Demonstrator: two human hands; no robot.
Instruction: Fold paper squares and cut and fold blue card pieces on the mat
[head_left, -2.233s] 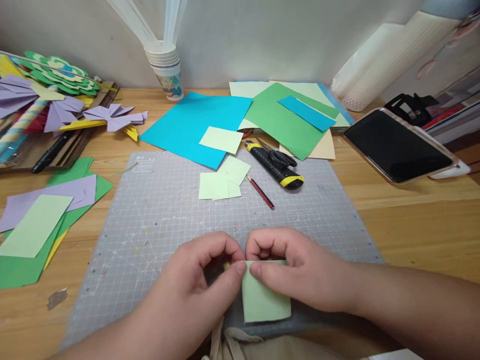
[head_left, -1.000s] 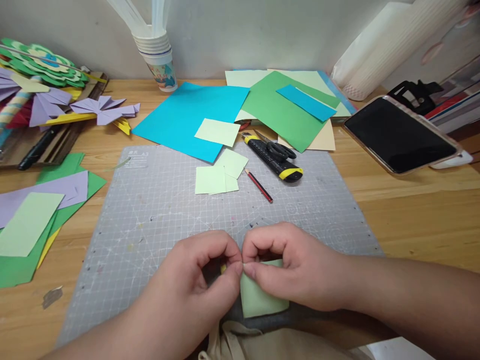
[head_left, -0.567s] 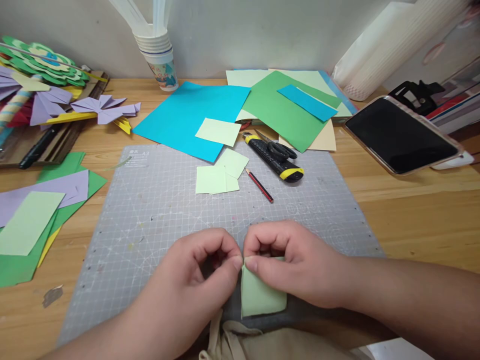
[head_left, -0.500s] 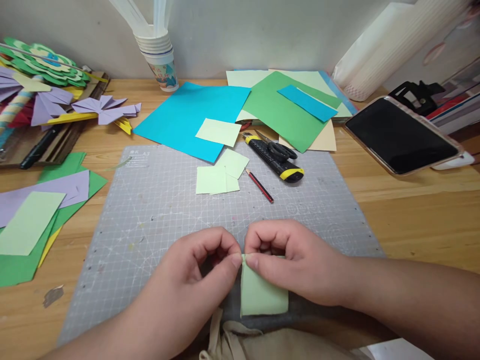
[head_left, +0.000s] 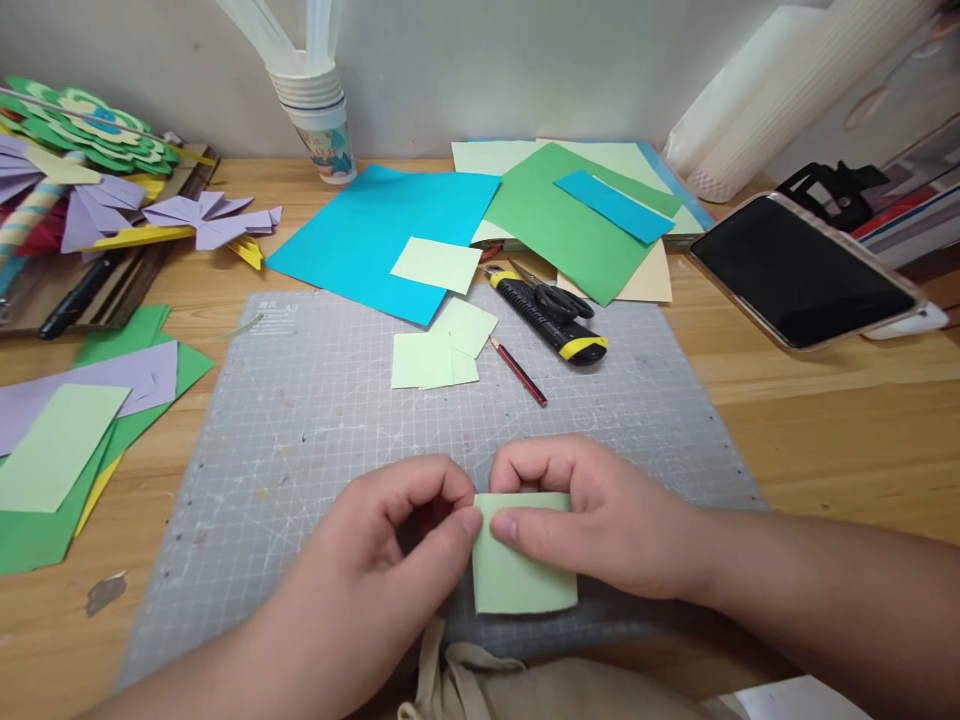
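Between my hands, over the near part of the grey cutting mat [head_left: 315, 460], is a small light green piece of paper [head_left: 525, 575], roughly square. My left hand [head_left: 412, 540] pinches its upper left corner between thumb and fingertips. Closed over its upper part is my right hand [head_left: 592, 520], with the thumb lying on the front face and the curled fingers behind. Farther up the mat lie several light green paper pieces [head_left: 421, 360] that overlap. A red and black pencil [head_left: 519, 371] rests just right of them.
A yellow-black utility knife [head_left: 544, 315] lies with black scissors [head_left: 559, 300] against it. Behind are blue paper [head_left: 375, 235] and green paper [head_left: 577, 220]. Coloured sheets [head_left: 150, 370] and paper flowers [head_left: 202, 215] lie left. Paper cups [head_left: 326, 140] stand by the wall; a phone [head_left: 802, 270] is right.
The held paper has moved up slightly between my hands, and its top edge now shows above my right thumb. Its front face looks flatter. Things on the table have stayed put.
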